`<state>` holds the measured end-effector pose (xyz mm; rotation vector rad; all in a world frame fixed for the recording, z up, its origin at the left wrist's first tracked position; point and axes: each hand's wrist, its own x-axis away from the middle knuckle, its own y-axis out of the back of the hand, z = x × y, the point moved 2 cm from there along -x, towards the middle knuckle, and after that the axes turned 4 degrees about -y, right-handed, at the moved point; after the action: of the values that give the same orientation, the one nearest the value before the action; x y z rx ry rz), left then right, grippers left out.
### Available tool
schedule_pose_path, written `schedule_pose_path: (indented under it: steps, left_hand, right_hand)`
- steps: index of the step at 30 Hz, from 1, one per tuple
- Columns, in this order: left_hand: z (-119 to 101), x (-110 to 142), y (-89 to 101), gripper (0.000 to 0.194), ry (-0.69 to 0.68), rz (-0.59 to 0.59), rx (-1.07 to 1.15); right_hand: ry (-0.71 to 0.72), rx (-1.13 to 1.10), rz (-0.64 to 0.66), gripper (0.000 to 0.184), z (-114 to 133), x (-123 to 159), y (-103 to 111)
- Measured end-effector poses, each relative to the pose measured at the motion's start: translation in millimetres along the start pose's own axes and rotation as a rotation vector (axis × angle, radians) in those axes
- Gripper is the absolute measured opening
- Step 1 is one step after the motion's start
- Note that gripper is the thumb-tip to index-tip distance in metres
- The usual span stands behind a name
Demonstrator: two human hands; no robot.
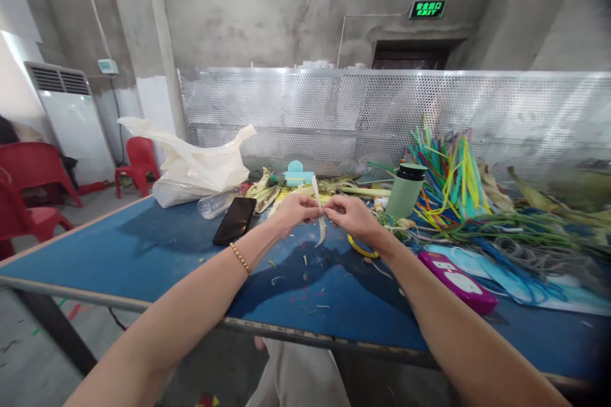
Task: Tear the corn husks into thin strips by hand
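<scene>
A pale, narrow strip (pixel 321 229), which looks like dried husk, stands roughly upright between my hands above the table. My left hand (pixel 298 213) pinches it from the left, with thumb and fingertips closed together. From the other side my right hand (pixel 351 213) pinches it too, its fingertips meeting those of the left at the strip's middle. One end rises above the fingers and the other curls down below them. The exact grip is partly hidden by the fingers. Small scraps lie on the blue table (pixel 191 276) beneath.
A black phone (pixel 235 220), a clear bottle (pixel 214 205) and a white plastic bag (pixel 203 168) lie to the left. Husks (pixel 267 194) are heaped behind my hands. On the right are a green tumbler (pixel 405 194), colourful strips (pixel 458 181), yellow tape (pixel 361 247) and a purple box (pixel 457 283).
</scene>
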<state>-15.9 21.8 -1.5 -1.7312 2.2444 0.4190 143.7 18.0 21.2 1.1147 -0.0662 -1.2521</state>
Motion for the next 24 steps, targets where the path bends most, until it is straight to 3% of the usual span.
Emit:
schedule_pose_path:
  steps: [10, 17, 24]
  left_hand:
    - [2.0, -1.3, -0.5, 0.018, -0.031, -0.062, -0.069]
    - [-1.0, -0.5, -1.0, 0.021, -0.091, -0.023, -0.176]
    - [-6.4, 1.5, -4.1, 0.016, -0.085, -0.017, -0.147]
  right_hand:
    - [-0.015, 0.073, -0.046, 0.019, 5.0, 1.9, 4.8]
    - [0.001, 0.009, -0.005, 0.023, 2.4, 0.5, 3.3]
    - [0.0, -0.012, 0.009, 0.02, 4.5, 0.2, 6.8]
